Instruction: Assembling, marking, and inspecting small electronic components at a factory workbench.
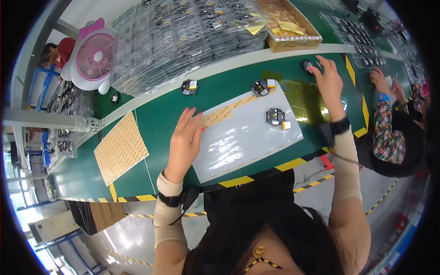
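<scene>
My left hand is over the left edge of a glossy white sheet, its fingers stretched out with nothing in them. Toward the far right, my right hand reaches to a small round black device part. The thumb appears to touch that part's edge, while the other fingers are spread. Two similar round parts, each with a small pale battery-like block, lie at the white sheet: one at its far edge, another on its right side. A third round part sits on the green mat beyond my left hand.
A patterned tan adhesive sheet lies left on the green table. Transparent yellow film is under my right arm. Stacked clear trays, a cardboard box and a pink-white fan line the back. A co-worker's hand works at right.
</scene>
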Demonstrator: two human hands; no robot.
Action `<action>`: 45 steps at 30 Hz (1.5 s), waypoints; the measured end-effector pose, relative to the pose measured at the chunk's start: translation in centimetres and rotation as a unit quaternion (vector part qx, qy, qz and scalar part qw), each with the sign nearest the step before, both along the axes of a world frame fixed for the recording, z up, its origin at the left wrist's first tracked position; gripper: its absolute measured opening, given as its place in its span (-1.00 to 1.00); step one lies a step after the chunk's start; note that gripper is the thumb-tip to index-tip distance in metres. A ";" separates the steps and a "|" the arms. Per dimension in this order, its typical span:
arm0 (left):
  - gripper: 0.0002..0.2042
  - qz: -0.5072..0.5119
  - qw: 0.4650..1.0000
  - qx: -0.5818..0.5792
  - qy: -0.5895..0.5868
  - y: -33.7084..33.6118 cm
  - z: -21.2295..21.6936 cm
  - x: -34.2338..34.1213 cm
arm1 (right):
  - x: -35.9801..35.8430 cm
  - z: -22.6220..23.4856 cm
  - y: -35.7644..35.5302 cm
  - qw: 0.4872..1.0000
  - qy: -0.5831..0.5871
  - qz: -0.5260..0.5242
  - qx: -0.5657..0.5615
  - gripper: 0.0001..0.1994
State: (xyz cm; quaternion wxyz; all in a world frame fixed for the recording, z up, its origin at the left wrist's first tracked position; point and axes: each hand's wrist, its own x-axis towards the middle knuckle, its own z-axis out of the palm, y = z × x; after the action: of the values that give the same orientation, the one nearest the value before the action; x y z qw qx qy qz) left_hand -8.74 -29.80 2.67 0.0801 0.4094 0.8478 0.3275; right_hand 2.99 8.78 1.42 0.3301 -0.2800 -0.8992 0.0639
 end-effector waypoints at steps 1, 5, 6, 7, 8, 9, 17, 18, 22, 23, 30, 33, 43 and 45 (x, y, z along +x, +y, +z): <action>-0.57 0.005 0.995 -0.048 0.084 -0.8 0.3 0.6 | 0.3 0.7 -1.4 1.000 0.021 0.017 -0.001 -0.76; -0.51 -0.016 0.968 -0.211 0.137 -1.6 -0.7 3.0 | 3.5 -0.1 -4.9 0.992 -0.087 0.083 -0.030 -0.82; -0.51 -0.015 0.968 -0.212 0.131 -1.4 -1.1 3.0 | 4.2 -0.7 -5.2 0.990 -0.106 0.089 -0.027 -0.83; -0.49 -0.021 0.966 -0.222 0.129 -1.3 -1.1 2.8 | 4.4 -1.6 -5.4 0.987 -0.125 0.098 -0.027 -0.84; -0.48 -0.029 0.964 -0.236 0.122 -1.3 -1.2 2.5 | 4.1 -1.8 -5.2 0.986 -0.130 0.095 -0.051 -0.83; -0.46 -0.037 0.960 -0.255 0.109 -1.6 -1.4 2.6 | 3.9 -1.7 -5.3 0.982 -0.140 0.094 -0.081 -0.82; -0.43 -0.069 0.957 -0.272 0.076 -2.6 -1.8 2.3 | 2.7 -2.0 -4.8 0.981 -0.163 0.104 -0.035 -0.79; -0.43 -0.068 0.956 -0.273 0.077 -2.4 -2.0 2.1 | 2.7 -2.3 -4.9 0.980 -0.166 0.102 -0.041 -0.79; -0.44 -0.069 0.956 -0.272 0.080 -2.5 -2.3 1.8 | 2.3 -2.4 -4.9 0.980 -0.168 0.096 -0.053 -0.79; -0.43 -0.071 0.957 -0.270 0.082 -2.4 -2.3 1.8 | 2.6 -2.1 -5.0 0.980 -0.170 0.089 -0.057 -0.78; -0.43 -0.067 0.960 -0.253 0.097 -1.3 -1.3 0.9 | 2.6 -2.0 -5.4 0.979 -0.167 0.108 -0.054 -0.80; -0.40 -0.034 0.991 -0.113 0.064 -2.5 -1.4 0.8 | 2.2 -1.3 -5.0 0.976 -0.143 0.162 -0.024 -0.82; -0.48 0.315 0.911 -0.250 0.092 -15.9 -4.9 -4.2 | 2.8 -3.2 -2.0 0.985 0.005 0.164 0.059 -0.87; -0.48 0.214 0.945 -0.225 0.106 -14.1 -4.3 -3.6 | 2.2 -3.2 -2.5 0.979 -0.009 0.192 0.067 -0.88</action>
State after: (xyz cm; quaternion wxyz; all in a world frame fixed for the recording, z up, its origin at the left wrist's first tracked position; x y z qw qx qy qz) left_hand -12.32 -43.94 -1.66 0.0081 0.2224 0.9705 0.0924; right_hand 5.16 6.31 -1.79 0.3216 -0.0800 -0.9414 0.0632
